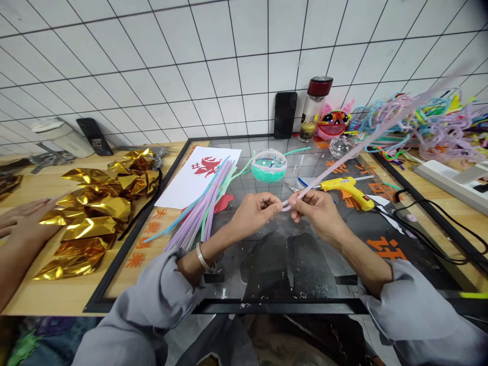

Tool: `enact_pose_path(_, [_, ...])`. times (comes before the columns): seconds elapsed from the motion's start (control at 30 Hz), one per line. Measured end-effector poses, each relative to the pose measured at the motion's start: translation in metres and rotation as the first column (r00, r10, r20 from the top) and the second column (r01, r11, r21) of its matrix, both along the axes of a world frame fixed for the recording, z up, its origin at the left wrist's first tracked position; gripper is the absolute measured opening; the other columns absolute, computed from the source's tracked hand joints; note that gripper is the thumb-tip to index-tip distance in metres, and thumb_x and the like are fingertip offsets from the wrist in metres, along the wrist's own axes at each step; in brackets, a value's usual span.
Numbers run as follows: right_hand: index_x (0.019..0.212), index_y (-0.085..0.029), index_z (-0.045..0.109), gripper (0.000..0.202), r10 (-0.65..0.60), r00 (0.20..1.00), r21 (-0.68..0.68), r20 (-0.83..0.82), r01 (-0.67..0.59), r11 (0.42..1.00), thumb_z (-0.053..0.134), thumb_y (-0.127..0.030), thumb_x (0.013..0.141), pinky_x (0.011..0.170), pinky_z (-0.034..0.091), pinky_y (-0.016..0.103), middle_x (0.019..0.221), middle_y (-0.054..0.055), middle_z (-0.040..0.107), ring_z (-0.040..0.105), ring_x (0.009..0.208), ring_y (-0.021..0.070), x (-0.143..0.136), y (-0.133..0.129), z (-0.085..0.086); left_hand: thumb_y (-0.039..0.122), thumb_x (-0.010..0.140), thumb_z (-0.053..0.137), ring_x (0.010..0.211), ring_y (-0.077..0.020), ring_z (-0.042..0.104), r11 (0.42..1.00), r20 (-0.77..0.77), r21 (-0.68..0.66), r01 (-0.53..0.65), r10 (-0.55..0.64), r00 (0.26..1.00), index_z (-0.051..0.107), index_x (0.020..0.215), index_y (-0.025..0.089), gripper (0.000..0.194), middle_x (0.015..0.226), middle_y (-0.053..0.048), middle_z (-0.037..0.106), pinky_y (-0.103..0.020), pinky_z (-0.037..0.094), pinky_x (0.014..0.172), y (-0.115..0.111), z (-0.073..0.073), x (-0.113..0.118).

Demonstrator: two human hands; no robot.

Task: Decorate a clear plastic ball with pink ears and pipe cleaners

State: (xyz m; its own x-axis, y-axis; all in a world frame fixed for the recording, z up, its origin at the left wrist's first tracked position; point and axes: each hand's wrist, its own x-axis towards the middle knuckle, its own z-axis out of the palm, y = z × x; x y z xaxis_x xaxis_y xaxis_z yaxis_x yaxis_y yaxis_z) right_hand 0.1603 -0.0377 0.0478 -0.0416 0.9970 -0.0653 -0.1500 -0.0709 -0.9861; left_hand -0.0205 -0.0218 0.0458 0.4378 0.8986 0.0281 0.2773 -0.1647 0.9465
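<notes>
My left hand (263,211) pinches the bent end of a long pale pink pipe cleaner (335,165). Close beside it, my right hand (314,208) grips the same strand, which runs up to the right and blurs at its far end. Just behind my hands stands a small round green basket (269,174) with a pale pink rim; small bits lie inside it. Left of my left hand lies a bundle of purple, blue and green pipe cleaners (208,203), partly over a white sheet (183,185) with a red cut-out.
A yellow glue gun (354,192) and pliers (292,187) lie near my right hand. Behind are a black phone (285,116), a glass bottle (308,119) and a pink figure (331,124). Gold foil (91,223) and another person's arm (26,239) are at left; tangled pipe cleaners (430,127) at right.
</notes>
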Motion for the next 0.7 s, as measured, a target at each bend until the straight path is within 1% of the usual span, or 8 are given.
enact_pose_path(0.1, [0.066,-0.016,0.067,0.044,-0.071,0.995,0.035,-0.070,0.074,0.997,0.089,-0.052,0.053,0.043,0.047,0.021,0.050,-0.002,0.063,0.056,0.044,0.0092,-0.0014,-0.0013,-0.0028,0.044,0.081,0.067,0.056,-0.0081,0.054,0.996,0.167,-0.088,-0.020,0.034,0.985,0.066,0.082,0.013,0.031,0.070,0.000,0.061,-0.021,0.046,0.054,0.0016,-0.0040,0.0028])
enact_pose_path(0.2, [0.066,-0.016,0.067,0.042,-0.081,0.993,0.055,-0.090,0.086,0.995,0.089,-0.050,0.055,0.044,0.048,0.022,0.055,-0.001,0.066,0.057,0.046,0.0095,-0.0030,-0.0033,-0.0028,0.048,0.080,0.069,0.057,-0.0086,0.057,0.985,0.313,-0.169,-0.023,0.076,0.947,0.066,0.080,0.013,0.036,0.072,-0.002,0.064,-0.020,0.046,0.052,0.0015,-0.0069,0.0055])
enact_pose_path(0.27, [0.066,-0.016,0.067,0.042,-0.080,0.993,0.074,-0.087,0.087,0.993,0.089,-0.051,0.055,0.044,0.048,0.022,0.057,0.000,0.067,0.057,0.047,0.0094,-0.0042,-0.0045,-0.0020,0.049,0.078,0.072,0.058,-0.0090,0.058,0.981,0.355,-0.193,-0.029,0.097,0.930,0.068,0.079,0.013,0.037,0.071,-0.002,0.064,-0.020,0.047,0.051,0.0004,-0.0072,0.0069])
enact_pose_path(0.37, [0.065,-0.017,0.068,0.041,-0.069,0.996,0.099,-0.064,0.075,0.992,0.088,-0.051,0.057,0.044,0.047,0.022,0.055,-0.001,0.065,0.057,0.047,0.0095,-0.0062,-0.0059,-0.0019,0.049,0.077,0.074,0.058,-0.0092,0.057,0.982,0.326,-0.188,-0.023,0.085,0.941,0.072,0.079,0.013,0.036,0.067,-0.002,0.065,-0.020,0.047,0.051,-0.0015,-0.0072,0.0082])
enact_pose_path(0.47, [0.064,-0.016,0.068,0.040,-0.053,0.998,0.114,-0.043,0.058,0.992,0.087,-0.051,0.058,0.044,0.048,0.022,0.053,-0.001,0.063,0.056,0.047,0.0095,-0.0078,-0.0068,-0.0037,0.048,0.078,0.073,0.058,-0.0094,0.057,0.989,0.264,-0.145,-0.024,0.062,0.962,0.075,0.078,0.013,0.035,0.067,-0.002,0.067,-0.020,0.048,0.051,-0.0031,-0.0079,0.0091])
enact_pose_path(0.57, [0.065,-0.016,0.069,0.039,-0.054,0.998,0.115,-0.032,0.058,0.992,0.086,-0.051,0.061,0.045,0.048,0.022,0.054,0.000,0.064,0.056,0.048,0.0100,-0.0080,-0.0071,-0.0061,0.047,0.079,0.073,0.056,-0.0091,0.055,0.993,0.224,-0.112,-0.031,0.056,0.973,0.076,0.078,0.014,0.034,0.064,-0.002,0.066,-0.020,0.048,0.051,-0.0040,-0.0075,0.0095])
enact_pose_path(0.7, [0.066,-0.016,0.070,0.037,-0.054,0.998,0.115,-0.027,0.057,0.992,0.085,-0.049,0.063,0.046,0.048,0.023,0.057,0.002,0.067,0.059,0.050,0.0114,-0.0068,-0.0069,-0.0066,0.047,0.079,0.072,0.052,-0.0081,0.053,0.993,0.187,-0.114,-0.033,0.054,0.981,0.075,0.074,0.013,0.034,0.060,0.000,0.064,-0.020,0.048,0.051,-0.0048,-0.0043,0.0094])
